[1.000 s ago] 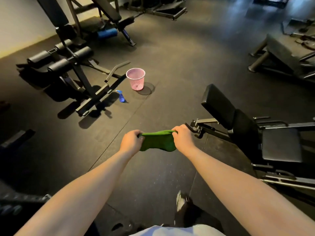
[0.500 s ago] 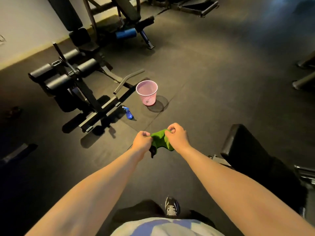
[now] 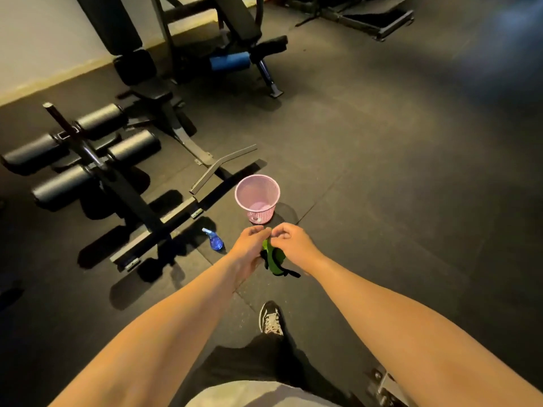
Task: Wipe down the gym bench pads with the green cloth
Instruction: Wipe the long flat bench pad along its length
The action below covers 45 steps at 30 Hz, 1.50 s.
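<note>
Between left hand (image 3: 249, 248) and right hand (image 3: 294, 247), green cloth (image 3: 275, 262)

1. A dark rubber floor (image 3: 396, 171), laid in tiles with faint seams, covers the room.
2. Warm light pools on its middle, while the far right sinks into bluish shadow.
3. A pale wall (image 3: 44, 39) runs along the far left, with a light skirting strip (image 3: 58, 80) at its foot.
4. A black bench (image 3: 123, 189) with four roller pads stands at the left and throws hard shadows.
5. Behind it is a second bench (image 3: 238, 19) with a blue foam roller (image 3: 229, 61).
6. A low black platform (image 3: 376, 20) lies at the far edge.
7. A pink mesh bin (image 3: 257, 198) stands mid-floor.
</note>
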Available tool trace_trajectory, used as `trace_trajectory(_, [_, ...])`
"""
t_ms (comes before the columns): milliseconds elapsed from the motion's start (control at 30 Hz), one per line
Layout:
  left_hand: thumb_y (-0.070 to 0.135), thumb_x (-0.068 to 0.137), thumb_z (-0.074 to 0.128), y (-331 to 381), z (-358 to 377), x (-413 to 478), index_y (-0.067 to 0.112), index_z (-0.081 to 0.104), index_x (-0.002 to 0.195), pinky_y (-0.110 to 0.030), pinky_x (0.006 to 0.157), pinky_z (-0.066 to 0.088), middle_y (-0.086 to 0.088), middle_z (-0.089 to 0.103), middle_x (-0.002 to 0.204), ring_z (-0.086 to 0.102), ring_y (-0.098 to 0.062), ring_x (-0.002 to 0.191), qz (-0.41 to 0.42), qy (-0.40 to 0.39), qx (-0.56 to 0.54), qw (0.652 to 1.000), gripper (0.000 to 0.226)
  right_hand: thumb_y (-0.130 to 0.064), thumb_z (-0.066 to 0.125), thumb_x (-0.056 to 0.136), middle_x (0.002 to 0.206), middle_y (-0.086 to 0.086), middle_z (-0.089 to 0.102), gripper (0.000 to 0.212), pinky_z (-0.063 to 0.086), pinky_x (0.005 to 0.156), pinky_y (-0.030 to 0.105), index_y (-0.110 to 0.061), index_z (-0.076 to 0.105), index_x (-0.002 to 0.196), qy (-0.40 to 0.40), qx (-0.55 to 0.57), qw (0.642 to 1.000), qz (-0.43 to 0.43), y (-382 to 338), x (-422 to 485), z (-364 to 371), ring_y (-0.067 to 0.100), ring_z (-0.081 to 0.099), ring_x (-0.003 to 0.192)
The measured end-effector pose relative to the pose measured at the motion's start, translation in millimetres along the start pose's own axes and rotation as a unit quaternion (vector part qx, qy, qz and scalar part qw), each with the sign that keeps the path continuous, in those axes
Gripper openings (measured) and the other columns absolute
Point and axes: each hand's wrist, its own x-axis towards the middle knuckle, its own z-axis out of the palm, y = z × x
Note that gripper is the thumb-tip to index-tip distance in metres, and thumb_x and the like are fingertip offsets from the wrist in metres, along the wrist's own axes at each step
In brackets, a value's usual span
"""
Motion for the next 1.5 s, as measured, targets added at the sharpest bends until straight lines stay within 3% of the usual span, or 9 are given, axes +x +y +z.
trace_trajectory(167, [0.015,0.099,0.062,80.6,0.8,96.1,0.011,0.065,0.098,-0.021,0.055,0.056,-0.002,0.074,0.074,0.07,-0.009,0.06,-0.018,-0.001,-0.029,0.999,0.006,-0.015,0.067,0.077,0.108,0.007,0.067,0.029,0.048,0.09,0.037,-0.015,0.059,0.105,-0.074,0.018,0.995,0.06,-38.6,130.6,-23.3,0.02,0.06,0.104])
trace_trajectory(333, [-0.01,0.096,0.052,139.8,-4.0,207.0,0.006,0.057,0.114,-0.034,0.076,0.059,-0.012,0.068,0.097,0.068,-0.022,0.083,-0.062,0.081,-0.046,0.994,0.025,-0.005,0.056,0.092,0.111,0.01,0.058,0.033,0.055,0.079,0.037,-0.023,0.04,0.115,-0.115,0.007,0.989,0.092,-57.3,273.6,-45.8,0.025,0.064,0.1])
trace_trajectory(567, [-0.008,0.098,0.037,158.3,-17.7,388.1,0.014,0.056,0.114,-0.023,0.048,0.052,-0.009,0.066,0.092,0.065,-0.018,0.075,-0.075,0.224,-0.114,0.965,0.033,-0.002,0.051,0.091,0.137,0.01,0.047,0.056,0.048,0.099,0.04,-0.022,0.041,0.141,-0.24,-0.167,0.95,0.106,-22.3,498.8,-23.5,0.029,0.051,0.12])
trace_trajectory(733, [-0.009,0.093,0.038,137.9,-43.8,503.2,0.02,0.054,0.1,-0.022,0.053,0.045,-0.005,0.06,0.082,0.055,-0.018,0.069,-0.077,0.286,-0.089,0.951,0.034,-0.008,0.054,0.092,0.093,0.005,0.055,0.024,0.037,0.063,0.029,-0.017,0.046,0.113,-0.211,-0.207,0.949,0.105,15.4,608.3,14.6,0.023,0.052,0.086])
trace_trajectory(933, [-0.017,0.085,0.03,54.2,-87.5,647.9,0.017,0.063,0.07,-0.016,0.056,0.05,-0.008,0.068,0.085,0.06,-0.019,0.073,-0.122,0.323,-0.085,0.935,0.05,0.009,0.039,0.081,0.109,0.016,0.048,0.037,0.042,0.079,0.035,-0.026,0.047,0.077,-0.224,-0.283,0.932,0.034,104.4,728.9,95.2,0.032,0.052,0.092])
trace_trajectory(1100, [-0.016,0.088,0.034,-30.6,-119.3,750.5,0.02,0.067,0.081,-0.039,0.087,0.056,-0.013,0.069,0.104,0.066,-0.029,0.096,-0.137,0.337,-0.086,0.928,0.049,-0.001,0.048,0.089,0.101,0.0,0.045,0.021,0.043,0.095,0.037,-0.01,0.067,0.094,-0.233,-0.295,0.926,0.043,199.1,809.6,160.3,0.019,0.049,0.091])
trace_trajectory(1200, [-0.007,0.092,0.043,-74.1,-132.8,788.9,0.026,0.062,0.087,-0.043,0.091,0.055,-0.013,0.069,0.11,0.066,-0.028,0.099,-0.136,0.345,-0.068,0.926,0.039,-0.001,0.047,0.089,0.096,-0.004,0.042,0.02,0.042,0.098,0.038,-0.006,0.066,0.094,-0.234,-0.293,0.926,0.041,238.0,831.7,188.0,0.015,0.047,0.09])
trace_trajectory(1367, [0.009,0.095,0.052,-96.5,-137.2,806.5,0.031,0.055,0.094,-0.032,0.09,0.049,-0.005,0.056,0.117,0.057,-0.018,0.102,-0.107,0.369,-0.073,0.92,0.022,0.009,0.045,0.081,0.109,0.004,0.043,0.029,0.04,0.09,0.033,-0.016,0.055,0.091,-0.201,-0.272,0.941,0.0,259.0,833.2,201.4,0.021,0.048,0.096])
trace_trajectory(1500, [0.004,0.093,0.058,-84.6,-135.2,795.3,0.021,0.048,0.114,-0.008,0.069,0.042,0.003,0.057,0.104,0.057,-0.008,0.09,-0.073,0.319,-0.037,0.944,0.029,0.012,0.043,0.08,0.11,0.007,0.045,0.032,0.039,0.082,0.032,-0.015,0.052,0.094,-0.187,-0.252,0.949,0.029,252.9,822.0,194.9,0.018,0.047,0.091])
